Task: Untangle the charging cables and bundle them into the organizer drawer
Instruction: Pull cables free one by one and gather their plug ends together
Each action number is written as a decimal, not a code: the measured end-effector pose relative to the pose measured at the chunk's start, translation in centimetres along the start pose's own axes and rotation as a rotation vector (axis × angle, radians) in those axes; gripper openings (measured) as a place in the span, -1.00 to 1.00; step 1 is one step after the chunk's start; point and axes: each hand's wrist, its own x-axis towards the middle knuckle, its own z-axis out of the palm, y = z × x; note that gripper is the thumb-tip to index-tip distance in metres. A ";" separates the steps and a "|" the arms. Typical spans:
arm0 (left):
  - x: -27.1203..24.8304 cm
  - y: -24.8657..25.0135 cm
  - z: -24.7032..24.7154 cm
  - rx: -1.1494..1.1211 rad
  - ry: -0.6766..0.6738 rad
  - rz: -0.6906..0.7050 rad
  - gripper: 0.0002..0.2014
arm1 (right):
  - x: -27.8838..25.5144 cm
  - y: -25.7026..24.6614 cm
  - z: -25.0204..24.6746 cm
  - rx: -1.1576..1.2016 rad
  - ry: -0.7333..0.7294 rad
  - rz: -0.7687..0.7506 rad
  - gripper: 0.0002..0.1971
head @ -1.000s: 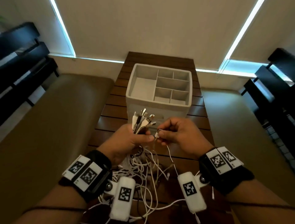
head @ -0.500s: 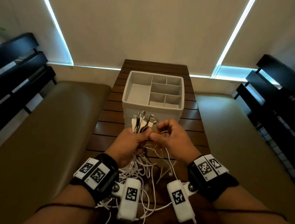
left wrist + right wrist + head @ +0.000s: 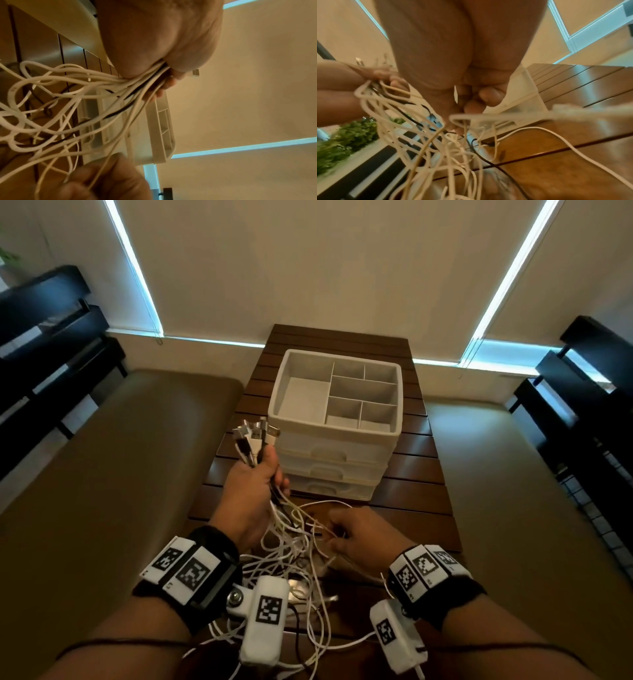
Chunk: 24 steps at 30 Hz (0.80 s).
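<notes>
Sorting cables [image 3: 301, 546] beside the organizer [image 3: 337, 419].
Plug ends are gripped upright in the left hand [image 3: 255, 484], left of the organizer; loose strands over the table [image 3: 411, 494] are pinched by the right hand [image 3: 363, 537].

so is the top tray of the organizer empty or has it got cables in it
Empty. Every compartment of the top tray shows a bare floor; the cables are in the hands and on the table.

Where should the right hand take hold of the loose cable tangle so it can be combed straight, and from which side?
Probably just below the left hand, where the cables leave its fist as one tight bunch before fanning into loops over the table. Come from the right, where the right hand already is, fingers circling the strands, then slide down towards the free ends; the connector ends are already gathered above the fist.
</notes>
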 end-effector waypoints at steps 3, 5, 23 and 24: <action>-0.4 1.5 -0.4 -0.022 -0.021 -0.025 -0.59 | 0.1 1.6 0.3 0.020 0.017 0.074 -0.83; -1.1 2.9 -0.6 0.052 -0.045 0.003 -0.66 | 0.2 2.3 0.4 0.074 0.052 0.119 -0.86; -2.9 1.8 1.4 0.868 -0.032 0.177 -0.91 | 2.7 -3.0 -3.2 0.046 0.227 -0.172 -0.78; -2.7 1.4 1.5 0.881 -0.046 0.163 -0.89 | 2.5 -3.2 -3.4 0.057 0.225 -0.193 -0.76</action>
